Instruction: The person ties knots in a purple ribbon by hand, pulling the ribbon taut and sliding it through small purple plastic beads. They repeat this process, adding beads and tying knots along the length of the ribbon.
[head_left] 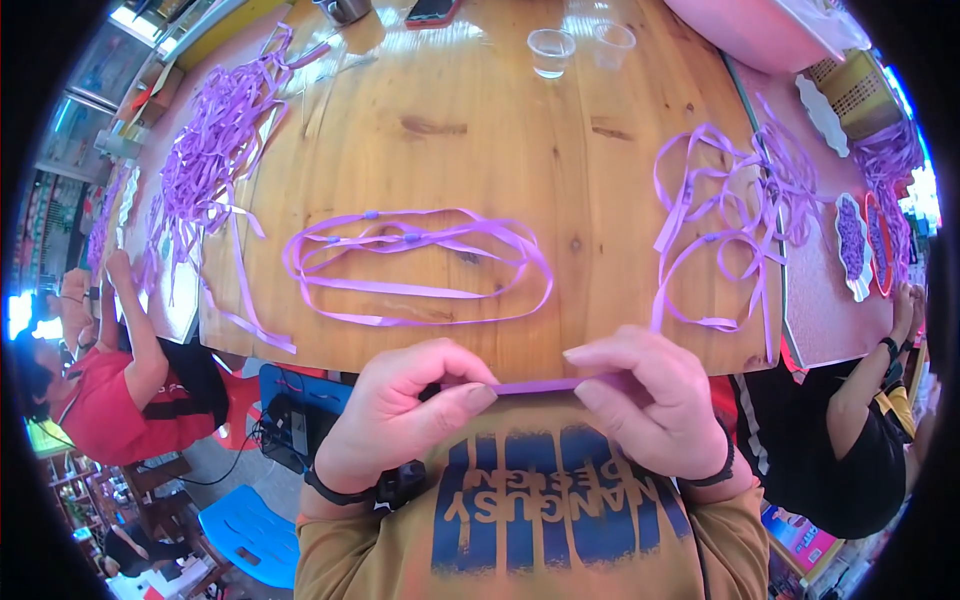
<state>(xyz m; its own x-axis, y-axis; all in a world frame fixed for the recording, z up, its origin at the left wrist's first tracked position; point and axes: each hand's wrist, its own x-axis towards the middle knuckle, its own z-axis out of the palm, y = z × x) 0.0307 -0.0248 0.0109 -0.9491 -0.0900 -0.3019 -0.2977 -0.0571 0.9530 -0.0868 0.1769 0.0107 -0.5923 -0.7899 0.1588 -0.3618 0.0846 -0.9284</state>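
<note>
Head view: left hand and right hand pinched short purple strip taut between them (close to chest, for control), just below table edge; ribbon loops lay ready.

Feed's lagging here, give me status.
Left hand and right hand both pinching a purple strip. Looped ribbon on table ahead. Nothing blocking.

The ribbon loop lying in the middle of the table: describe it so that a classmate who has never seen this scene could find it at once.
Start at the wooden table and look at its centre, just beyond the left hand and right hand. There lies the ribbon loop, a flat oval of a few purple strands. Unlike the tangled pile at the left and the loose curls at the right, it lies neat and alone.
</note>
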